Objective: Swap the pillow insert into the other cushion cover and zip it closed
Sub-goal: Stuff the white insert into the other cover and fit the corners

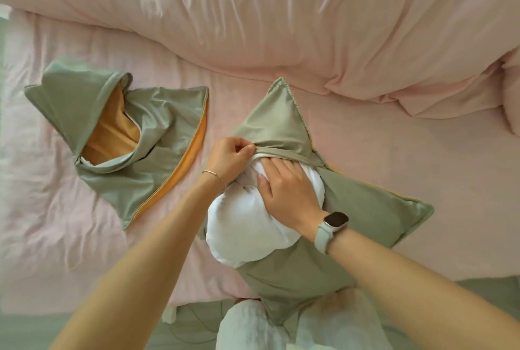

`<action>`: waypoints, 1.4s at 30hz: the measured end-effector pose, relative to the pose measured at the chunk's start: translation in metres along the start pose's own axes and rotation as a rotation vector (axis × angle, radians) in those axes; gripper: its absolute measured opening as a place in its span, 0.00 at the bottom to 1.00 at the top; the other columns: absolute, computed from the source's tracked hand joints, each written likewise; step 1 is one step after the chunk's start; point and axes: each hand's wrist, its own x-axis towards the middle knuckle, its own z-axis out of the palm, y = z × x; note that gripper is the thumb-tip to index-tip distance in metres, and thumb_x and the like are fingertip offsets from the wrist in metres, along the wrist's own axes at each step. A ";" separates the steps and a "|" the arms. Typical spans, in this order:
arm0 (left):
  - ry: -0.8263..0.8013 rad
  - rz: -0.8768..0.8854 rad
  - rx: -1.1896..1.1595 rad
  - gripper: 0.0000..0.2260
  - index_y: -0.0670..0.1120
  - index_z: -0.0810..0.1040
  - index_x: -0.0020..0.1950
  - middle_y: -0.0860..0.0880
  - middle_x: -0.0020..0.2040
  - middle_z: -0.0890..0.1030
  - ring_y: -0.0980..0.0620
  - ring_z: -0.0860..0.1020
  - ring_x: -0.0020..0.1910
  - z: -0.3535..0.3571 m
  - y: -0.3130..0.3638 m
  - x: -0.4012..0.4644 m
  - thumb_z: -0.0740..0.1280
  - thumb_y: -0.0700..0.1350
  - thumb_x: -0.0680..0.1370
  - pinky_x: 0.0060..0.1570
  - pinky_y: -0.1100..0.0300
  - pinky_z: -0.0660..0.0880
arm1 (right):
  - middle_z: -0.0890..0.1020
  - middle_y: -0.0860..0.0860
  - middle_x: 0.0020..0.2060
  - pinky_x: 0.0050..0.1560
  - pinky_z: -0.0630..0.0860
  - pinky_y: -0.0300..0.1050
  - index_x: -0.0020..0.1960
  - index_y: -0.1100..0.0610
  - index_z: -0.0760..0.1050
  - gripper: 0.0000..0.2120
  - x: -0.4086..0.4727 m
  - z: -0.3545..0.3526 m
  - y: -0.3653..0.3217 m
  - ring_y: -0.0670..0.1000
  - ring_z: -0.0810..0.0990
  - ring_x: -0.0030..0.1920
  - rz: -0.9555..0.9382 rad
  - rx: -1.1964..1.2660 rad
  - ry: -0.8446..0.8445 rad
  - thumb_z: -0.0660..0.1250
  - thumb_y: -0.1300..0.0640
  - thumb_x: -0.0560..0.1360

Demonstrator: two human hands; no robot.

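A bed with a wrinkled pale pink sheet (422, 175) carries everything, with a bunched pink duvet (281, 17) along its far side. On the near edge, in front of the person, lies a sage-green fabric cushion cover (374, 214) with a soft white pillow insert (239, 226) bulging out of its open side. To the left, apart from it, a second, empty green cover with an orange lining (118, 136) lies crumpled and gaping. The right hand (287, 186), a watch on its wrist, presses flat with spread fingers on the insert. The left hand (230, 155) pinches the cover's opening edge just beside it.
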 end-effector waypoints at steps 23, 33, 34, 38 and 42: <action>-0.027 0.080 0.343 0.09 0.40 0.79 0.49 0.43 0.44 0.81 0.44 0.77 0.47 -0.027 -0.010 0.006 0.62 0.44 0.78 0.46 0.57 0.70 | 0.66 0.57 0.71 0.66 0.55 0.70 0.71 0.52 0.65 0.28 -0.032 0.012 0.003 0.61 0.63 0.71 -0.340 -0.306 -0.049 0.61 0.45 0.73; 0.163 0.098 0.257 0.10 0.39 0.78 0.48 0.44 0.43 0.79 0.47 0.76 0.45 -0.037 -0.016 0.024 0.61 0.44 0.79 0.42 0.60 0.66 | 0.78 0.53 0.59 0.63 0.57 0.58 0.62 0.58 0.74 0.26 0.055 0.078 0.002 0.55 0.74 0.62 -0.207 -0.479 -0.262 0.48 0.49 0.74; 0.171 0.092 0.251 0.10 0.39 0.79 0.48 0.44 0.43 0.80 0.48 0.75 0.44 -0.036 -0.016 0.026 0.61 0.44 0.79 0.42 0.60 0.66 | 0.79 0.54 0.58 0.63 0.57 0.58 0.62 0.58 0.75 0.25 0.058 0.078 0.003 0.55 0.75 0.61 -0.209 -0.455 -0.238 0.49 0.49 0.74; 0.189 0.132 0.283 0.08 0.42 0.79 0.45 0.46 0.41 0.81 0.48 0.76 0.42 -0.025 -0.017 0.021 0.64 0.46 0.77 0.40 0.60 0.67 | 0.81 0.54 0.55 0.61 0.58 0.56 0.59 0.57 0.77 0.23 0.058 0.070 0.007 0.56 0.78 0.57 -0.203 -0.352 -0.165 0.52 0.50 0.73; 0.216 0.127 0.124 0.05 0.44 0.79 0.44 0.49 0.40 0.80 0.54 0.76 0.39 -0.028 -0.017 0.001 0.66 0.44 0.76 0.44 0.62 0.72 | 0.82 0.54 0.43 0.56 0.62 0.54 0.49 0.58 0.79 0.18 0.043 0.048 0.006 0.57 0.79 0.47 -0.182 -0.223 -0.049 0.54 0.53 0.71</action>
